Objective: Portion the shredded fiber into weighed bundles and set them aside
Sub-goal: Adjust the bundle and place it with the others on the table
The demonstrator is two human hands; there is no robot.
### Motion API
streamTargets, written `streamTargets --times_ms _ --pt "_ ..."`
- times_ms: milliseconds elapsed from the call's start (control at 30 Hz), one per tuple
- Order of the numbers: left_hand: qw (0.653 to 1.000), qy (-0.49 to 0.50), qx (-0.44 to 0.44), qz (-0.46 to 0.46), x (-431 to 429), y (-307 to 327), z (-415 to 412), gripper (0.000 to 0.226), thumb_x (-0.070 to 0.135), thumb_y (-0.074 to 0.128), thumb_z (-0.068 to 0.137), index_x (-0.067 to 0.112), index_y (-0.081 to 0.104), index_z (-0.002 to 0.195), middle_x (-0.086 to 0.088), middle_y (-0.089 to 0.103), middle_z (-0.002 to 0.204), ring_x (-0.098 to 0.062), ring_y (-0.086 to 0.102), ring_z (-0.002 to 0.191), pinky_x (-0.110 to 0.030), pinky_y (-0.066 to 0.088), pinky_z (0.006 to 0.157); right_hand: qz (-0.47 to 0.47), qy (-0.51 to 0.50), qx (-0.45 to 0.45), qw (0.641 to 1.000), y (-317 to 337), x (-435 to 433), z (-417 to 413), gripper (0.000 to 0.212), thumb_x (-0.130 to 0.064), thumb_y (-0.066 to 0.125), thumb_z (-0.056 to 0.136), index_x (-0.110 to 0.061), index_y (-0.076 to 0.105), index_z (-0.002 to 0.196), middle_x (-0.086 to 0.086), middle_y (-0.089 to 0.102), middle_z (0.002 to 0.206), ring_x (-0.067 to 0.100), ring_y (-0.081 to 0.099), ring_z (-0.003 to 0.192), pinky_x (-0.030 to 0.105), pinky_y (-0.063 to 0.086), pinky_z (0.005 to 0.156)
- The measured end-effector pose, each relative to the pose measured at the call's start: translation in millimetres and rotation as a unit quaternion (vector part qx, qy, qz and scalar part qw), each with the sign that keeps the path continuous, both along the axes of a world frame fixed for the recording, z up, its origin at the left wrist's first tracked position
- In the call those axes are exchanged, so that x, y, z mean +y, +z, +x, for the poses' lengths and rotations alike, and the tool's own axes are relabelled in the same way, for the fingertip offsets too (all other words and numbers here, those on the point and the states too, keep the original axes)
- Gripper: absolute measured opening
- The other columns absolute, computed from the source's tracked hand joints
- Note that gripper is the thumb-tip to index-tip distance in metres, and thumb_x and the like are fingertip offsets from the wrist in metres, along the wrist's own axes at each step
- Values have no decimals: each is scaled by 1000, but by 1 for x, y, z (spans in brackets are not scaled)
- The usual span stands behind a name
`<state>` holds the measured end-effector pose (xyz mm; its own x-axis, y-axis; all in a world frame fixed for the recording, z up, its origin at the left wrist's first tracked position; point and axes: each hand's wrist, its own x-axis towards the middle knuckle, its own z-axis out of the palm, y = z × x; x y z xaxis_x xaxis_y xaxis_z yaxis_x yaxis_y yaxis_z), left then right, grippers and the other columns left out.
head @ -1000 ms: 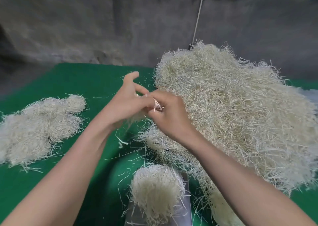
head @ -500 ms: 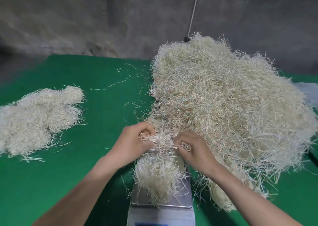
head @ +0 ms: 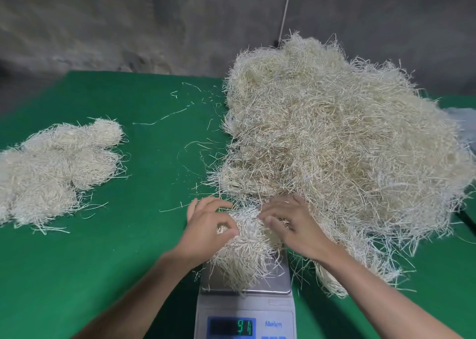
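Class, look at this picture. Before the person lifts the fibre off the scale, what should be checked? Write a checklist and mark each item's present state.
1. Portion lies on the scale platform: ok.
2. Hands clear of the portion for a true reading: not ok. The left hand and right hand both rest on it.
3. Display legible: ok, it shows 91. Whether that meets the target: cannot tell.
4. Portion separate from the big pile: cannot tell. The pile's near edge meets it.
5. Bare green table beside the set-aside bundles: ok.
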<state>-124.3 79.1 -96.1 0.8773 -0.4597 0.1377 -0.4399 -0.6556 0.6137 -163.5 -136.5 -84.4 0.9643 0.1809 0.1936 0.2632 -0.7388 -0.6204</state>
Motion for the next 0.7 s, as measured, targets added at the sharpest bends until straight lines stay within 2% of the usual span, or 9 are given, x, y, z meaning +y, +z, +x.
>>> streamTargets --times_ms 67,133,200,300,367,500,700 --pt "999 18 30 -36 -2 1 1 23 27 72 79 43 57 73 26 47 123 -3 33 126 -35 1 115 -27 9 -1 1000 -2 0 -2 23 -12 58 88 -27 70 101 -21 58 112 1 43 119 50 4 117" --pt "989 26 98 -106 2 7 3 30 17 68 80 44 56 83 25 48 127 -4 36 128 -40 19 113 -13 6 -9 1000 2 -1 -3 29 -9 55 84 -30 68 100 -21 56 115 0 43 121 48 1 117" --pt "968 27 152 -198 7 13 6 32 9 63 83 41 59 89 26 52 126 -1 43 124 -38 32 105 3 -5 -22 1000 11 -2 -3 29 -16 50 81 -35 65 98 -23 55 119 1 42 123 48 1 118" --pt "938 60 148 -308 10 22 12 28 5 58 87 32 64 93 22 63 115 4 52 113 -29 36 100 68 -36 -58 995 29 0 -3 26 -33 45 78 -36 64 96 -27 54 119 6 44 126 52 4 117" --pt "920 79 144 -357 11 27 15 29 6 56 89 33 67 93 18 67 110 3 57 106 -20 40 92 137 -59 -98 984 39 1 -3 27 -37 44 79 -37 63 99 -26 55 119 9 46 126 53 8 116" --pt "917 74 125 -370 12 34 19 24 12 54 92 31 69 95 20 68 105 10 57 100 2 37 75 207 -85 -155 962 50 -1 0 28 -30 47 87 -30 60 112 -13 59 124 16 48 128 59 24 110" --pt "923 72 127 -355 7 39 18 17 19 55 92 29 68 96 20 68 105 10 56 103 4 36 75 184 -72 -127 972 45 0 4 29 -15 50 90 -28 58 115 -13 58 123 14 47 127 56 22 112"
